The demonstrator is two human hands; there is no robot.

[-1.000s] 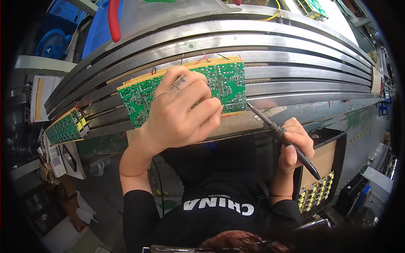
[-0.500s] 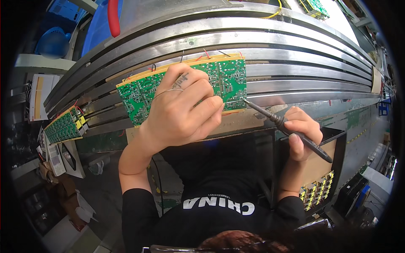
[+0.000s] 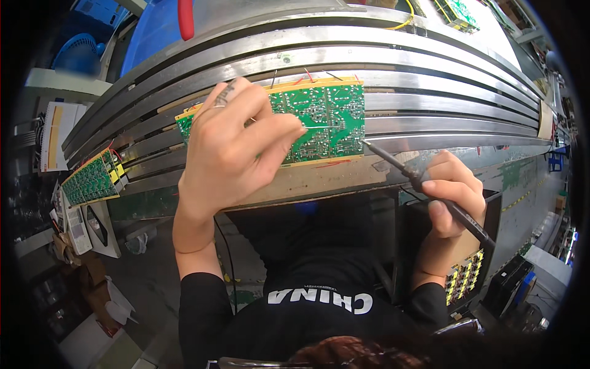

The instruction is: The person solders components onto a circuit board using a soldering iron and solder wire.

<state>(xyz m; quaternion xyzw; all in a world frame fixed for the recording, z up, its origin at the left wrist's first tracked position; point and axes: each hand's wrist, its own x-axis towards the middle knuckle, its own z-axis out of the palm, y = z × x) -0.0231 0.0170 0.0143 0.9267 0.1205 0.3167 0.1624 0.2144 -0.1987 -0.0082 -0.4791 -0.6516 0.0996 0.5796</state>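
Observation:
A green circuit board panel (image 3: 347, 111) lies solder side up across the metal rails, with wires sticking out past its far edge. My left hand (image 3: 230, 144) is over the panel's left part and covers much of it. Between its thumb and forefinger is pinched a thin silvery solder wire (image 3: 319, 127), whose free end points right over the board. My right hand (image 3: 453, 190) grips a black soldering iron (image 3: 396, 163) like a pen. The iron's tip is close to the panel's right edge, apart from the wire; whether it touches the board I cannot tell.
Long metal rails (image 3: 424, 101) run across the bench. Another green board (image 3: 92, 181) lies at the left end. A red handle (image 3: 185, 18) juts in at the far side. Boards with yellow parts (image 3: 465, 277) stand in a box at the lower right.
My left hand has drawn leftward with the solder wire, whose end was by the iron's tip near the panel's right edge. The soldering iron has shifted slightly right and nearer to me.

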